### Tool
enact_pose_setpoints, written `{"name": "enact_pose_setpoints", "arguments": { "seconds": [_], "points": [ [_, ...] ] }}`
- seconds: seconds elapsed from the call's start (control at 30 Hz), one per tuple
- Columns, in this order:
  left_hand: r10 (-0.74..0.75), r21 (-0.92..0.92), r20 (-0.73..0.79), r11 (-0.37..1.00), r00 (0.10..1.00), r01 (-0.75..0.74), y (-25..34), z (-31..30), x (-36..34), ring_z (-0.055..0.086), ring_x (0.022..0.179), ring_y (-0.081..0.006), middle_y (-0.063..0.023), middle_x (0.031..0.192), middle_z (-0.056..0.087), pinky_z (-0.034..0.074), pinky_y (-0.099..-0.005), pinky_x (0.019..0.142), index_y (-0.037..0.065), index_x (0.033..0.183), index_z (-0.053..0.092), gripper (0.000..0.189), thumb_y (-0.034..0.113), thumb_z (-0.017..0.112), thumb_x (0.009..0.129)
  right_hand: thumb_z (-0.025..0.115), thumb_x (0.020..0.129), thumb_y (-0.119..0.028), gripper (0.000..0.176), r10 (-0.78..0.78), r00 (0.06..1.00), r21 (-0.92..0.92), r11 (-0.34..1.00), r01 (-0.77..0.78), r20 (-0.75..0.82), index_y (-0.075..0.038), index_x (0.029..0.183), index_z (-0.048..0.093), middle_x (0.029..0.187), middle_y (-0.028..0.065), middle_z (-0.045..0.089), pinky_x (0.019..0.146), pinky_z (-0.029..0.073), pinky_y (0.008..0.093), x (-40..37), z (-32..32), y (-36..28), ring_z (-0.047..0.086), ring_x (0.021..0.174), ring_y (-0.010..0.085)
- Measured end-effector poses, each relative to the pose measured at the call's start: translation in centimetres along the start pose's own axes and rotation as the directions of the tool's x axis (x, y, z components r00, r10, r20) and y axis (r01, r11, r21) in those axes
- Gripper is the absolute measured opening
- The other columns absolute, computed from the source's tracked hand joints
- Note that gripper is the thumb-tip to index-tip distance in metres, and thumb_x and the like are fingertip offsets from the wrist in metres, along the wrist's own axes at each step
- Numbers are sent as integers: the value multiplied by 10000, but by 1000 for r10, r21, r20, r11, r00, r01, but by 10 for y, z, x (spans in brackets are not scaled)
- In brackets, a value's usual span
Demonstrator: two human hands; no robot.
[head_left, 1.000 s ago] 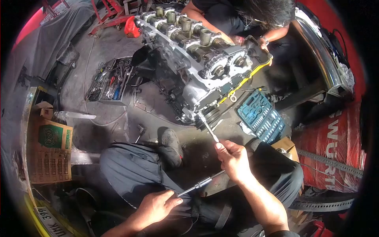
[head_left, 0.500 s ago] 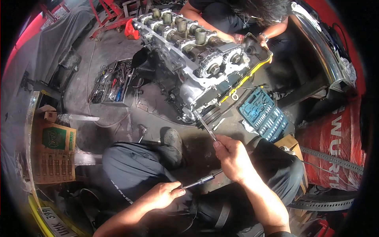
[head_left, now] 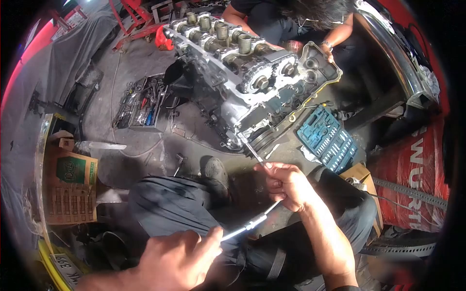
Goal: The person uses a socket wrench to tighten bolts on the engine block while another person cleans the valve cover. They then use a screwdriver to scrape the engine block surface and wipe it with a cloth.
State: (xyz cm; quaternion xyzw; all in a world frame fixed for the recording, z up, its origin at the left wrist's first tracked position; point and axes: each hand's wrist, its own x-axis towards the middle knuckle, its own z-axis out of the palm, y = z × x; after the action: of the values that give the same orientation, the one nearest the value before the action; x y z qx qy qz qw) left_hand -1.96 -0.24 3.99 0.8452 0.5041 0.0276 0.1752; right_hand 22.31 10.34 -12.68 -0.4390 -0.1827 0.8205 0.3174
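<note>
The engine (head_left: pixel 228 104) lies on the floor in the far middle; its top is bare and two toothed wheels (head_left: pixel 264 80) show at its near end, so I judge the stripping well under way, though fasteners low on that end seem not yet out. The right hand (head_left: pixel 287 184) is clenched round a slim wrench (head_left: pixel 253 151), whose far tip meets the engine's near corner, just left of the pulley (head_left: pixel 262 140); the left hand (head_left: pixel 177 259), nearest of all, pinches the near end of a shiny bar (head_left: pixel 245 227) that runs up to the right fist; whether bar and wrench are one jointed tool is hidden inside that fist. Another person (head_left: pixel 291 14) at the far edge is cut off, one hand by a cover (head_left: pixel 318 72); the blue socket case (head_left: pixel 327 138) lies to the right, its contents too small to make out.
</note>
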Motion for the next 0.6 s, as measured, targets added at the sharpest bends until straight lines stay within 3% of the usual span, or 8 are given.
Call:
{"name": "enact_pose_setpoints", "arguments": {
  "seconds": [0.1, 0.13, 0.23, 0.27, 0.37, 0.47, 0.57, 0.6],
  "points": [
    [380, 62, -76, 924, 922, -376, -14, -21, 35, 548, 434, -185, -64, 566, 508, 460, -346, 405, 75, 816, 599, 153, 189, 669, 741, 566, 1020, -220, 241, 37, 998, 78, 996, -41, 51, -16, 1132, 628, 657, -63, 381, 436, 255, 199, -1, -3, -2, 293, 500, 23],
    [393, 190, -37, 906, 919, -379, -6, -25, 37, 512, 432, -128, -52, 572, 455, 440, -316, 393, 77, 802, 583, 198, 171, 640, 638, 566, 1021, -222, 238, 47, 998, 73, 996, -51, 51, -18, 1125, 629, 657, -64, 376, 434, 256, 200, 0, -2, -2, 291, 500, 24],
    [442, 256, -22, 870, 897, -422, 3, -32, 43, 519, 437, -121, -52, 570, 457, 435, -310, 385, 79, 800, 578, 196, 167, 641, 637, 563, 1023, -239, 261, 27, 998, 55, 998, -30, 65, -9, 1134, 621, 617, -82, 327, 430, 263, 198, 1, -2, 1, 277, 487, 28],
    [471, 193, -134, 875, 872, -443, 3, -26, 44, 539, 424, -162, -56, 566, 503, 442, -334, 380, 77, 814, 570, 144, 150, 645, 715, 564, 1022, -236, 251, 26, 997, 70, 997, -32, 72, -15, 1122, 628, 634, -73, 346, 431, 262, 199, 2, -4, 2, 280, 491, 28],
    [370, 201, -4, 910, 929, -362, 21, -37, 37, 609, 525, -303, -161, 677, 643, 467, -409, 461, 65, 1063, 691, 218, 211, 710, 903, 565, 1020, -229, 231, 20, 997, 78, 997, -25, 71, -27, 1101, 642, 667, -56, 383, 434, 265, 202, 3, -4, 1, 288, 501, 30],
    [420, 321, 142, 837, 896, -443, 25, -48, 46, 529, 426, -221, -41, 625, 600, 402, -371, 433, 97, 803, 559, 233, 238, 738, 854, 562, 1018, -227, 240, 37, 998, 45, 998, -39, 55, -26, 1126, 635, 674, -54, 381, 447, 274, 211, 1, -6, 1, 296, 509, 42],
    [177, 98, 104, 978, 979, -187, 2, -23, 29, 496, 413, -188, -35, 626, 595, 363, -360, 415, 95, 871, 608, 221, 253, 756, 829, 557, 1020, -227, 246, -26, 1000, -6, 1000, 26, 17, -24, 1135, 635, 679, -55, 379, 453, 265, 217, -2, 2, 2, 296, 509, 49],
    [116, 171, 123, 976, 986, -136, -1, -15, 21, 537, 445, -190, -51, 646, 606, 413, -359, 438, 74, 954, 640, 262, 229, 788, 806, 573, 1014, -220, 258, -44, 999, -14, 999, 44, 7, -14, 1156, 636, 675, -54, 389, 462, 257, 214, -2, 2, 4, 303, 511, 49]
  ]
}}
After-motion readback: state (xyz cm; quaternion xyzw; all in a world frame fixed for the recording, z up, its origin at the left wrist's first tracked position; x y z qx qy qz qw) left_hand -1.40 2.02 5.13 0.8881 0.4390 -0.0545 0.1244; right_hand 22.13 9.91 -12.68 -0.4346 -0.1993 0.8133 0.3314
